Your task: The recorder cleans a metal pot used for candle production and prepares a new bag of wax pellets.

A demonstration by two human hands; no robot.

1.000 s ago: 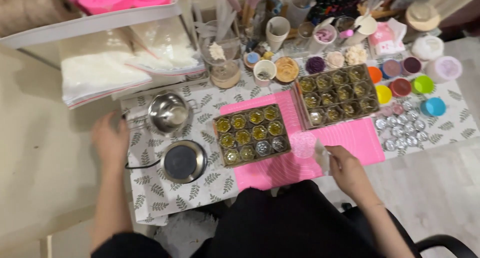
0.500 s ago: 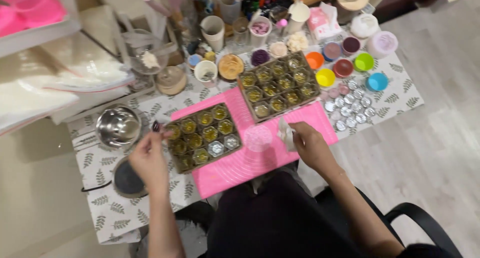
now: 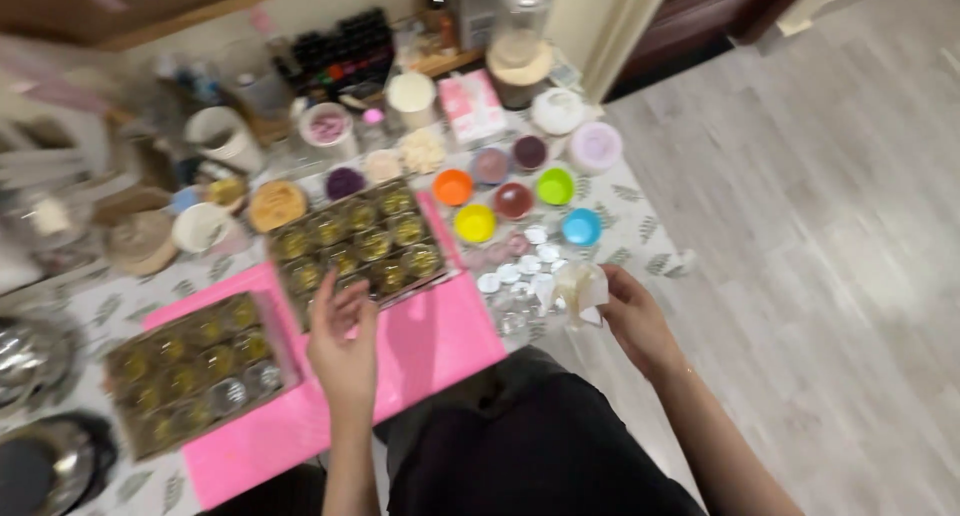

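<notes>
My left hand (image 3: 343,348) hovers over the pink mat (image 3: 440,341), fingers apart, at the near edge of the far tray of small gold-filled tins (image 3: 355,244). It holds nothing. My right hand (image 3: 632,316) is off the table's right end, pinching a crumpled white piece of paper or tissue (image 3: 580,291). A second tray of tins (image 3: 195,366) lies to the left on the same mat; a few of its tins look empty and silver.
Loose round silver lids (image 3: 520,266) lie beside the right hand. Behind them stand small coloured bowls (image 3: 515,201), cups, jars and a pink box (image 3: 470,106). Metal bowls (image 3: 40,456) sit at the far left. Wooden floor (image 3: 820,226) stretches to the right.
The view swung right. My left hand moved from the left tray toward the far tray. My right hand carried the white paper rightward, past the table's end.
</notes>
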